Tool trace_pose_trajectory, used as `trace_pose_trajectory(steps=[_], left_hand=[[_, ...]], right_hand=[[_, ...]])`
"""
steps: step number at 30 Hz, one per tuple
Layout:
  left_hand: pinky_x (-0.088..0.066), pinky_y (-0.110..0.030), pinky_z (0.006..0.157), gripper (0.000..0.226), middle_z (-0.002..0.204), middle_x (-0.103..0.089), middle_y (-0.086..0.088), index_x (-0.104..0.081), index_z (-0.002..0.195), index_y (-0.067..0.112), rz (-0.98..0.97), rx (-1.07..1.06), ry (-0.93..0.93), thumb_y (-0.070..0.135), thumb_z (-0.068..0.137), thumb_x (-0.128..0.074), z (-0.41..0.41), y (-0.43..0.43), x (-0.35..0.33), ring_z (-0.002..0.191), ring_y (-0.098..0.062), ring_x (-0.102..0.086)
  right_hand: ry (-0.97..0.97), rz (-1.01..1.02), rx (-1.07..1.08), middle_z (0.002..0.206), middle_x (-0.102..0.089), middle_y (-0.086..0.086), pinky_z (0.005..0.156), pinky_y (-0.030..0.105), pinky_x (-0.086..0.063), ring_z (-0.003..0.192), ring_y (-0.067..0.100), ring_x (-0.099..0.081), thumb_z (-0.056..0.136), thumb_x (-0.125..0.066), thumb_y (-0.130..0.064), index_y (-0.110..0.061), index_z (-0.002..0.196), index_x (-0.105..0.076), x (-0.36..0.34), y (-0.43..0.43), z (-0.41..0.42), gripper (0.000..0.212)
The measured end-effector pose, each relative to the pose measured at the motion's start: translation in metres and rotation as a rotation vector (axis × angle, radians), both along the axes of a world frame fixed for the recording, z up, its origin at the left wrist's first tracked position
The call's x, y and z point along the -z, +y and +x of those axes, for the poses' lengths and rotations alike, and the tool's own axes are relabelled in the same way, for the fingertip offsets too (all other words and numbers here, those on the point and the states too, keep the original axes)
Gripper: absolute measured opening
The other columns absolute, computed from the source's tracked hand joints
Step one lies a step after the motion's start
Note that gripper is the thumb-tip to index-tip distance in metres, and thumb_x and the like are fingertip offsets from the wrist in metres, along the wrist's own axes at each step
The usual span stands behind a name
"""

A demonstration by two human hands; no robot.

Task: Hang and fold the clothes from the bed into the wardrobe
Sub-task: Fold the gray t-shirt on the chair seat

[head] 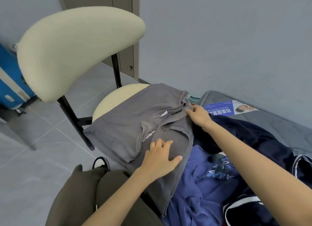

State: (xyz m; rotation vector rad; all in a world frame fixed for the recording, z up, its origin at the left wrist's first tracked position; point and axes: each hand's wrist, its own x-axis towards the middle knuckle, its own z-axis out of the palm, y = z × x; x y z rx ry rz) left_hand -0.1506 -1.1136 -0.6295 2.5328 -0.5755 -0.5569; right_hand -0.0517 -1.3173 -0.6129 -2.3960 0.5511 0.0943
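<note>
Head view. The grey shirt [121, 124] lies partly folded in the centre of the frame. It is spread over the cream seat of the chair [108, 104], and its right edge hangs down toward the bed [278, 124].

Left hand [160, 160], lower centre: grip spread, fingers flat on the lower part of the shirt and pressing it down.

Right hand [199, 115], centre right: grip closed in a pinch on the fabric beside the collar.

A blue garment [194, 192] and a navy garment [244, 133] lie unsorted on the bed at lower right. A blue suitcase [10, 77] stands at the left edge. Whether the panel at upper centre belongs to the wardrobe cannot be determined.

Likely step: folding the shirt; most of the task remains.

Hazards:
- The seat is round and narrower than the shirt. Overhanging cloth at the left and right edges may drag the fold off toward the floor if the flat hand lifts early.
- A pull at the collar against a weak hold may skew or bunch the layers.
- The hanging right edge lies against the blue garment and may snag it when the shirt is lifted
</note>
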Motion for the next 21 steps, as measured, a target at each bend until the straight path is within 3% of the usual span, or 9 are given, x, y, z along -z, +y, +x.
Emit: trace_pose_trajectory(steps=[3,6,10,12,13,14,17,19,21], left_hand=[[-0.037,-0.041,0.101,0.094,0.141,-0.023,-0.002,-0.012,0.15,0.029,0.016,0.063,0.17,0.067,0.077,-0.059,-0.011,-0.007,-0.004,0.132,-0.027,-0.025],[-0.035,-0.045,0.104,0.111,0.149,-0.008,-0.009,0.003,0.151,0.032,0.09,0.107,0.267,0.061,0.072,-0.07,-0.018,-0.013,-0.001,0.136,-0.036,-0.018],[-0.045,-0.038,0.091,0.099,0.141,-0.019,-0.013,0.003,0.149,0.032,0.17,0.089,0.153,0.036,0.08,-0.069,-0.028,-0.015,0.01,0.12,-0.031,-0.032],[-0.046,-0.035,0.087,0.092,0.135,-0.024,-0.01,-0.001,0.149,0.03,0.166,0.085,0.106,0.027,0.082,-0.064,-0.03,-0.015,0.01,0.114,-0.029,-0.035],[-0.046,-0.034,0.086,0.087,0.133,-0.026,-0.009,-0.003,0.149,0.029,0.169,0.089,0.092,0.023,0.084,-0.061,-0.031,-0.016,0.009,0.113,-0.028,-0.036],[-0.045,-0.034,0.084,0.082,0.131,-0.028,-0.008,-0.006,0.148,0.028,0.17,0.093,0.072,0.019,0.086,-0.058,-0.031,-0.017,0.008,0.112,-0.028,-0.038],[-0.045,-0.034,0.082,0.074,0.123,-0.033,-0.006,-0.015,0.146,0.031,0.151,0.126,0.036,0.007,0.087,-0.051,-0.033,-0.022,0.002,0.109,-0.026,-0.04],[-0.044,-0.034,0.082,0.075,0.121,-0.035,-0.005,-0.016,0.146,0.035,0.138,0.168,0.042,0.003,0.086,-0.049,-0.035,-0.026,0.001,0.109,-0.026,-0.041],[-0.043,-0.034,0.082,0.076,0.121,-0.036,-0.005,-0.015,0.147,0.036,0.112,0.186,0.055,0.003,0.087,-0.048,-0.036,-0.027,0.001,0.109,-0.027,-0.042]], right_hand=[[-0.18,0.252,0.17,0.079,-0.053,0.004,0.059,0.031,-0.056,0.064,0.023,-0.06,0.096,-0.049,-0.024,-0.017,0.074,-0.044,-0.021,-0.01,0.0,0.024],[-0.345,0.415,0.348,0.085,-0.056,0.006,0.054,0.021,-0.051,0.059,0.02,-0.057,0.098,-0.047,-0.022,-0.012,0.09,-0.05,-0.043,-0.038,0.008,0.013],[-0.505,0.735,0.669,0.071,-0.048,0.005,0.039,0.018,-0.043,0.042,0.011,-0.047,0.098,-0.038,-0.012,-0.014,0.077,-0.042,-0.053,-0.083,0.008,0.022],[-0.456,0.876,0.74,0.074,-0.051,0.004,0.042,0.02,-0.043,0.038,0.008,-0.05,0.099,-0.037,-0.01,-0.012,0.082,-0.048,-0.046,-0.091,-0.002,0.021],[-0.377,0.912,0.742,0.083,-0.055,0.004,0.05,0.023,-0.048,0.048,0.009,-0.058,0.099,-0.04,-0.014,-0.012,0.091,-0.052,-0.04,-0.09,-0.009,0.015],[-0.268,0.914,0.718,0.096,-0.057,0.004,0.063,0.028,-0.051,0.067,0.013,-0.064,0.099,-0.044,-0.023,-0.013,0.105,-0.053,-0.033,-0.088,-0.014,0.014],[0.076,0.784,0.518,0.12,-0.05,0.001,0.095,0.036,-0.041,0.114,0.025,-0.052,0.092,-0.057,-0.045,-0.012,0.13,-0.044,-0.018,-0.076,-0.026,0.052],[0.103,0.65,0.429,0.119,-0.05,0.003,0.09,0.034,-0.04,0.108,0.025,-0.05,0.088,-0.066,-0.04,-0.007,0.127,-0.046,-0.007,-0.067,-0.026,0.056],[0.045,0.531,0.408,0.114,-0.057,0.009,0.083,0.034,-0.043,0.097,0.026,-0.052,0.089,-0.067,-0.026,0.001,0.117,-0.053,-0.002,-0.058,-0.024,0.042]])
